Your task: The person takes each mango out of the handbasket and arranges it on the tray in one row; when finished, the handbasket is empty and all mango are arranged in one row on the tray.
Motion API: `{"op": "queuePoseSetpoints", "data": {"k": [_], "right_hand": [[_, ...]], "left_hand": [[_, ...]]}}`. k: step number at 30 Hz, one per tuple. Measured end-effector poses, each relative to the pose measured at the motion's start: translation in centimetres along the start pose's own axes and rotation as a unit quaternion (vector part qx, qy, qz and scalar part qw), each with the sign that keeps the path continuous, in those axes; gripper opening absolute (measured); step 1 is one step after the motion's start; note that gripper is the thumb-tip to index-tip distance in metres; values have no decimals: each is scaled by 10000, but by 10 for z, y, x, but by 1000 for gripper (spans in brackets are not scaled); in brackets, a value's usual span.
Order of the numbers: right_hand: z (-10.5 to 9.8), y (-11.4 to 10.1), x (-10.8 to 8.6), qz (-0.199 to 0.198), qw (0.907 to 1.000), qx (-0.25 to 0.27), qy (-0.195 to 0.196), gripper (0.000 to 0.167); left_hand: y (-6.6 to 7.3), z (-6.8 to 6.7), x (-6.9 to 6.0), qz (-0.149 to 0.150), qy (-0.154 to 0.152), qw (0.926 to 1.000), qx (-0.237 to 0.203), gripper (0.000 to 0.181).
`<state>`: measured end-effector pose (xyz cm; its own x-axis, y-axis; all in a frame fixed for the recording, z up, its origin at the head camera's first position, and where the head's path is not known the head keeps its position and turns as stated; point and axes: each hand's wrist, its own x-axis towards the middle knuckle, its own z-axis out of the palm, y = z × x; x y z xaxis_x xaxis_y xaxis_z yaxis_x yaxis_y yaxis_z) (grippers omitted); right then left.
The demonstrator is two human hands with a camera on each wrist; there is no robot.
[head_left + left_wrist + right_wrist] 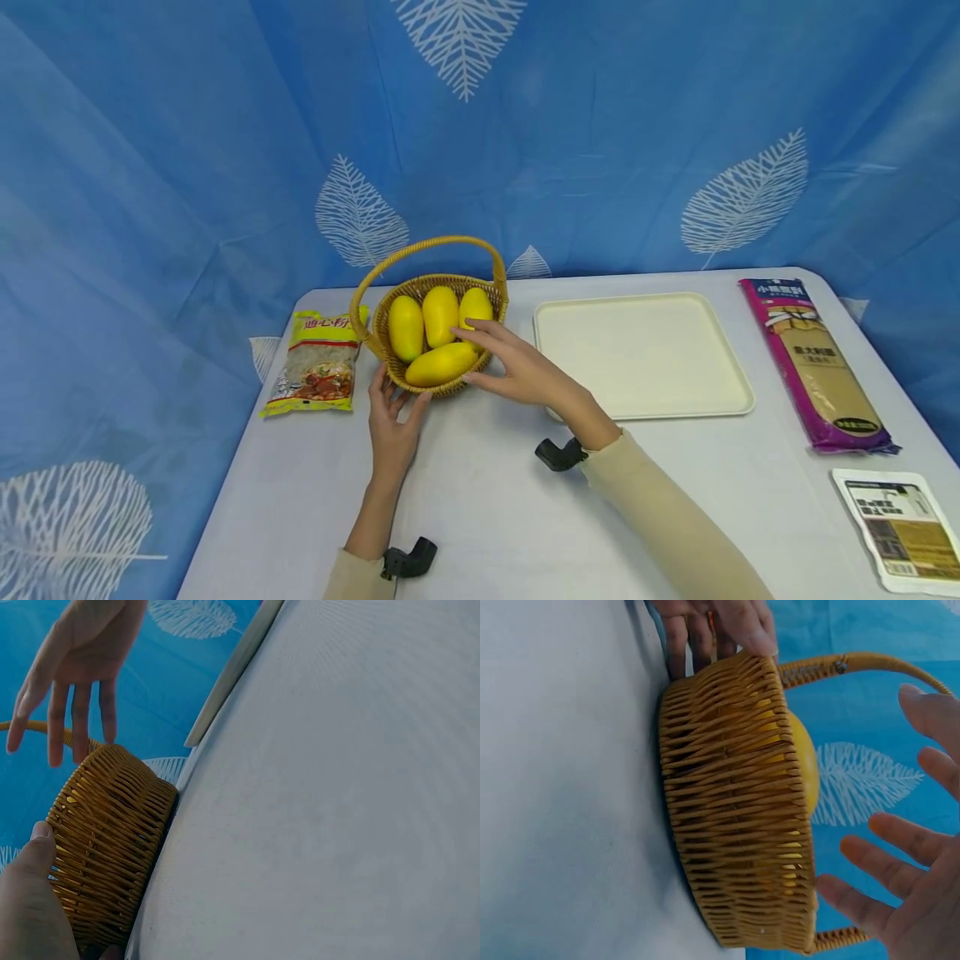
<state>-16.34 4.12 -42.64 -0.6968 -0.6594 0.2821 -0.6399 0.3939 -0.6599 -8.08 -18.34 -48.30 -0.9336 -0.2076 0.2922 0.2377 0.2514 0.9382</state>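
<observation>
One wicker basket [735,802] with one arched handle [427,242] stands near the far edge of the white table [480,517], left of the middle. It holds four yellow mangoes: three stand side by side toward the back, the left mango [406,328], the middle mango [441,315] and the right mango [476,305], while one front mango [441,365] lies across before them.

Two hands are at the basket. The left hand [393,429] grips its near left side, thumb against the woven wall at the rim and fingers bent around the side. The right hand [525,367] reaches over the right side with fingers extended and spread, gripping nothing; whether its fingertips touch a mango cannot be told.

One macaroni bag [318,362] lies just left of the basket. To the right lie one rectangular cream tray [645,358], one purple spaghetti pack [817,367] and, nearest the person, one white-edged pouch [900,529]. Two black wrist devices, left [408,558] and right [561,455], sit beside two beige sleeves [667,508].
</observation>
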Motion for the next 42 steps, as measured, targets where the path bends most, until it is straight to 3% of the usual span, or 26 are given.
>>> {"op": "queuePoseSetpoints", "data": {"k": [9, 20, 42], "right_hand": [[4, 9, 33, -76, 9985, -197, -512, 57], [11, 11, 50, -76, 9895, -536, -1339, 52], [11, 12, 57, -118, 9881, -293, -1506, 31]], "left_hand": [[-4, -1, 0, -14, 6, 10000, -36, 76], [-3, 1, 1, 58, -7, 10000, 63, 75], [-5, -1, 1, 156, -3, 9998, 96, 74]]}}
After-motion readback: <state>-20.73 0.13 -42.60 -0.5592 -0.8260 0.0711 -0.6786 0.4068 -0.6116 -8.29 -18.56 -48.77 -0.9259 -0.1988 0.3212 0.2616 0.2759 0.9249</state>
